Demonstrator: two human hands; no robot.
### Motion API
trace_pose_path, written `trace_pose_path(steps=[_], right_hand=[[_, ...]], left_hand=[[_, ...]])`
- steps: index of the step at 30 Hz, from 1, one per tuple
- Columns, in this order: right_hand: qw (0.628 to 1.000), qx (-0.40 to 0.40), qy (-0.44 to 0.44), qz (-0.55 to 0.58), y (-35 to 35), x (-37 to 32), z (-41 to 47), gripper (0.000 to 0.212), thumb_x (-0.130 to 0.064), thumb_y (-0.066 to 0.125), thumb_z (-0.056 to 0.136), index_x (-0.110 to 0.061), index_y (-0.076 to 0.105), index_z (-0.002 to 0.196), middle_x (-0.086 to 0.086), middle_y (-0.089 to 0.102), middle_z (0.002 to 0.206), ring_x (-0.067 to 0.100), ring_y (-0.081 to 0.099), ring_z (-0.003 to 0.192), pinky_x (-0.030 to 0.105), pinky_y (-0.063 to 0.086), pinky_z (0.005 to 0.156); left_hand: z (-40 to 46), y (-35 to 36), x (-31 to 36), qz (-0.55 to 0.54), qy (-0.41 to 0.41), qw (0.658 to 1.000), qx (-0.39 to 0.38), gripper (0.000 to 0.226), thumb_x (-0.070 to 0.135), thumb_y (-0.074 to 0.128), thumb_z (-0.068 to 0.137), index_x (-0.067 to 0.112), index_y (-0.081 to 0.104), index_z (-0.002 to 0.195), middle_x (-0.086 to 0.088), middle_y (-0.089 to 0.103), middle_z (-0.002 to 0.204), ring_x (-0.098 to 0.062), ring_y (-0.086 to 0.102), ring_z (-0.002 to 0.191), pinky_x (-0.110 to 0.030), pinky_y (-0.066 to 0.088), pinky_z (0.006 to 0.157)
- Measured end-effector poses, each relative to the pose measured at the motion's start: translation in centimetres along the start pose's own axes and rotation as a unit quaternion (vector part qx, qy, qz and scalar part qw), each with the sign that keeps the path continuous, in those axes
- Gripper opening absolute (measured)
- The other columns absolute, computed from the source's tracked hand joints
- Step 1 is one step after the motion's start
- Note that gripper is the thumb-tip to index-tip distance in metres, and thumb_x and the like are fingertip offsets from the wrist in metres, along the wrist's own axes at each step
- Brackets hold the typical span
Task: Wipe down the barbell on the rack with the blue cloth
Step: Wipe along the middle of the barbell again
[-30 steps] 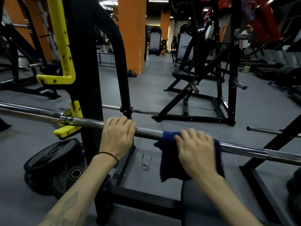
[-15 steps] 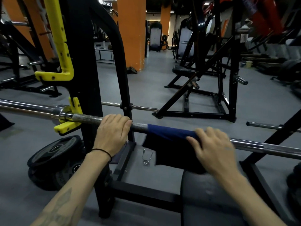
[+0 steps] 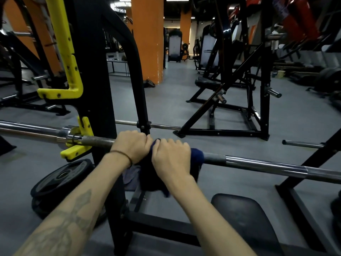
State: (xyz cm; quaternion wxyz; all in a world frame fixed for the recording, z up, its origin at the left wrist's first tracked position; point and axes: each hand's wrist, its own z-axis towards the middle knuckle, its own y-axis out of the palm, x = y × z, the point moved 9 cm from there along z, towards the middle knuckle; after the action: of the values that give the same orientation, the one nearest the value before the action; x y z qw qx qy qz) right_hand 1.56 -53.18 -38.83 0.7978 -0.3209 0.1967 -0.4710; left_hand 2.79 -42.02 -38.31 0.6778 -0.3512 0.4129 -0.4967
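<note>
Grey gym floor behind, long chrome steel barbell (image 3: 258, 164) parked in the yellow rack hook (image 3: 77, 148). Left hand (image 3: 132, 146) clamps bare knurling, probably to steady it, while the right hand (image 3: 170, 159) curls round the dark blue cloth (image 3: 197, 157) wrapped over the bar, right beside the left.
</note>
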Motion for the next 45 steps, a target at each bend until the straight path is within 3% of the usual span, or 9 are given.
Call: trace_pose_path(steps=[4, 9, 12, 15, 20, 31, 35, 38, 45], right_hand=[[0.999, -0.025, -0.044, 0.015, -0.1, 2.4, -0.8, 0.047, -0.042, 0.035, 0.099, -0.018, 0.064, 0.070, 0.007, 0.063, 0.063, 0.032, 0.058, 0.055, 0.036, 0.034, 0.055], [0.996, -0.051, -0.045, -0.049, -2.2, 14.4, -4.9, 0.049, -0.046, 0.029, 0.107, -0.021, 0.064, 0.083, 0.007, 0.060, 0.080, 0.035, 0.056, 0.073, 0.045, 0.040, 0.066], [0.990, -0.064, -0.031, -0.120, -4.4, 22.6, -7.5, 0.058, -0.045, 0.018, 0.111, -0.017, 0.068, 0.099, 0.008, 0.061, 0.091, 0.037, 0.054, 0.084, 0.051, 0.041, 0.077], [0.997, 0.018, 0.026, -0.077, -6.8, 24.8, -8.3, 0.045, -0.039, 0.037, 0.105, -0.008, 0.068, 0.101, 0.012, 0.060, 0.086, 0.040, 0.054, 0.081, 0.054, 0.044, 0.077], [0.993, 0.063, 0.067, -0.079, -6.3, 20.5, -7.6, 0.039, -0.035, 0.038, 0.103, -0.011, 0.065, 0.090, 0.013, 0.059, 0.083, 0.037, 0.052, 0.078, 0.050, 0.041, 0.080], [0.999, 0.002, -0.036, 0.017, -0.7, 0.7, -1.2, 0.041, -0.039, 0.038, 0.100, -0.018, 0.064, 0.077, 0.007, 0.064, 0.072, 0.032, 0.058, 0.064, 0.039, 0.040, 0.064], [0.997, -0.011, -0.070, 0.019, -1.2, 5.8, -2.9, 0.038, -0.047, 0.041, 0.100, -0.019, 0.064, 0.087, 0.006, 0.060, 0.076, 0.033, 0.055, 0.068, 0.041, 0.038, 0.065], [0.999, 0.016, -0.048, -0.016, -3.2, 13.2, -5.0, 0.040, -0.046, 0.039, 0.103, -0.018, 0.064, 0.089, 0.008, 0.057, 0.080, 0.035, 0.054, 0.073, 0.044, 0.039, 0.069], [0.996, 0.053, 0.051, -0.059, -6.6, 21.4, -8.1, 0.040, -0.040, 0.039, 0.102, -0.011, 0.066, 0.097, 0.010, 0.059, 0.086, 0.036, 0.052, 0.082, 0.051, 0.041, 0.084]], left_hand=[[0.8, 1.6, -1.1, -0.023, -0.034, 0.989, -0.142, 0.049, 0.040, 0.026, 0.104, 0.014, 0.066, 0.113, -0.016, 0.065, 0.122, -0.036, 0.061, 0.111, -0.039, 0.042, 0.081], [-4.0, -0.7, -0.1, -0.122, 0.038, 0.987, 0.098, 0.051, 0.038, 0.014, 0.100, 0.017, 0.060, 0.090, 0.000, 0.055, 0.074, -0.030, 0.055, 0.068, -0.039, 0.044, 0.065], [-6.1, -0.7, -0.1, -0.162, 0.000, 0.971, 0.173, 0.030, 0.033, 0.032, 0.104, 0.019, 0.057, 0.096, 0.004, 0.050, 0.087, -0.021, 0.049, 0.083, -0.040, 0.043, 0.086], [-7.6, 0.1, 0.4, -0.157, -0.005, 0.969, 0.188, 0.037, 0.033, 0.036, 0.103, 0.010, 0.059, 0.121, -0.006, 0.057, 0.112, -0.027, 0.051, 0.110, -0.048, 0.035, 0.111], [-7.1, 0.0, 1.0, -0.138, -0.026, 0.978, 0.152, 0.047, 0.040, 0.033, 0.103, 0.014, 0.058, 0.132, -0.003, 0.061, 0.122, -0.027, 0.052, 0.120, -0.049, 0.028, 0.117], [-7.1, 0.0, 0.6, -0.151, -0.008, 0.978, 0.146, 0.048, 0.033, 0.025, 0.105, 0.016, 0.056, 0.136, -0.001, 0.059, 0.130, -0.022, 0.048, 0.128, -0.045, 0.019, 0.122], [-6.9, -0.7, 0.2, -0.149, 0.010, 0.971, 0.187, 0.038, 0.034, 0.031, 0.105, 0.015, 0.062, 0.116, -0.001, 0.060, 0.104, -0.021, 0.052, 0.101, -0.042, 0.032, 0.115], [-6.1, -0.9, 0.1, -0.148, -0.012, 0.969, 0.198, 0.032, 0.036, 0.033, 0.104, 0.018, 0.057, 0.093, 0.003, 0.049, 0.082, -0.019, 0.044, 0.078, -0.039, 0.042, 0.091], [-3.7, -1.3, 0.1, -0.067, 0.035, 0.970, 0.230, 0.054, 0.030, 0.028, 0.106, 0.014, 0.052, 0.060, -0.005, 0.050, 0.051, -0.028, 0.047, 0.042, -0.033, 0.035, 0.047]])
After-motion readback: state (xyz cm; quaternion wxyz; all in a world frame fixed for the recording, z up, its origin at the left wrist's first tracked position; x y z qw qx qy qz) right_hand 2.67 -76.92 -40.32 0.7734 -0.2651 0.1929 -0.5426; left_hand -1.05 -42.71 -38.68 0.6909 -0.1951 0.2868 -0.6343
